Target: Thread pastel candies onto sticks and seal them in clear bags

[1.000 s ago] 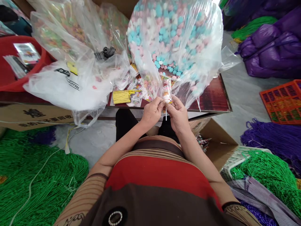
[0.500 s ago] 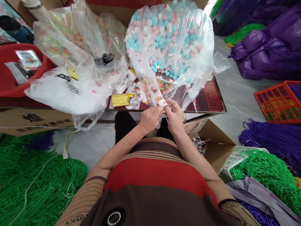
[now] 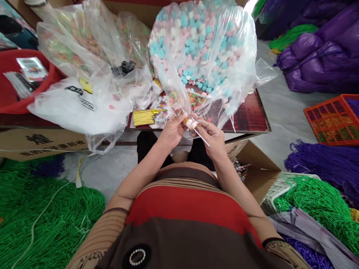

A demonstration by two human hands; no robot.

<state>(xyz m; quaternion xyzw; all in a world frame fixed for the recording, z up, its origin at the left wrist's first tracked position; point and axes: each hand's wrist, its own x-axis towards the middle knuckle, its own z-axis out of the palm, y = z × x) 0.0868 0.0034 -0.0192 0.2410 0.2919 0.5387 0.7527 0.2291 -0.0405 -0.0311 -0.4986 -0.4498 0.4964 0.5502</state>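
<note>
A candy skewer (image 3: 191, 123) in a clear printed wrapper, with a bare white stick (image 3: 202, 136), lies slantwise between my hands at the table's front edge. My left hand (image 3: 173, 130) is closed around its upper, wrapped part. My right hand (image 3: 212, 137) pinches the wrapper's lower end, where the stick comes out; some of its fingertips are hidden. Just left of my hands lies a bundle of yellow twist ties (image 3: 143, 117). Printed wrappers (image 3: 148, 98) are heaped behind it. A large clear bag of pink, white and blue candies (image 3: 203, 48) stands right behind my hands.
Clear bags of ring-shaped candies (image 3: 75, 41) and a red basin (image 3: 42, 95) are on the left of the table (image 3: 251, 114). An open cardboard box (image 3: 259, 173) holding wrapped pieces is below on the right. Green cords (image 3: 56, 216) cover the floor at left.
My hands have turned the candy skewer, and its white stick now shows pointing down to the right. My left hand has shifted from the lower end up along the wrapper.
</note>
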